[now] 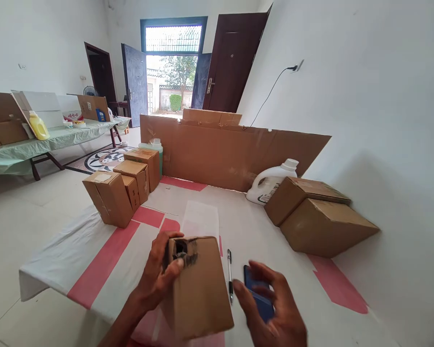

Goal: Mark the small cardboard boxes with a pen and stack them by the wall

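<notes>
My left hand is wrapped round the far left corner of a brown cardboard box, its thumb on the top face. Beside the thumb, a torn hole with black smudges shows in the cardboard. To the right, my right hand is slightly blurred, thumb and fingers apart and curved. Under it is a flat dark blue object, partly hidden, its kind unclear. Between the box and that hand lies a pen with a clear barrel and black grip.
Several cardboard boxes stand at the table's left edge, near a green-tinted jug. On the right are two more boxes and a white detergent jug. A cardboard panel stands along the far edge.
</notes>
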Demonstrator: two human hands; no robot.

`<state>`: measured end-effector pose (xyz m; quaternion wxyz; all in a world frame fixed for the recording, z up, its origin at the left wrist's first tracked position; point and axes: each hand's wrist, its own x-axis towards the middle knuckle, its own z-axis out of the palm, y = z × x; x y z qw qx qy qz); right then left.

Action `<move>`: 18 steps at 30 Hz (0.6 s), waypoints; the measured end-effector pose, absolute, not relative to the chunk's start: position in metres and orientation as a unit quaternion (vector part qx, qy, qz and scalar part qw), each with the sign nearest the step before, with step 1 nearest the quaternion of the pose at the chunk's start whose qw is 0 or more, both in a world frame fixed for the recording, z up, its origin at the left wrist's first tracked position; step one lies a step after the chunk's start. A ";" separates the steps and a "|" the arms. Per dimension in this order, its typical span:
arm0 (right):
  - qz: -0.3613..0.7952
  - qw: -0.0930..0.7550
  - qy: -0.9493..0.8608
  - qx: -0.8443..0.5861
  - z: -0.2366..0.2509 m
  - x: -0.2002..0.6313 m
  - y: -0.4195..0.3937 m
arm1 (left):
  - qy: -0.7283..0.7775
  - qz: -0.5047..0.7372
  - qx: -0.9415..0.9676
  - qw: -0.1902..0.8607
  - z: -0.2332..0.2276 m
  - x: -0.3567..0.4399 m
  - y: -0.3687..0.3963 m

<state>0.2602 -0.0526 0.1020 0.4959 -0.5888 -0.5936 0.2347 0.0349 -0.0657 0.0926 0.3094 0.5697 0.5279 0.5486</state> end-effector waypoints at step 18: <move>0.249 0.364 -0.695 -0.568 0.131 0.175 -0.042 | 0.614 0.489 0.566 0.251 0.121 0.041 -0.088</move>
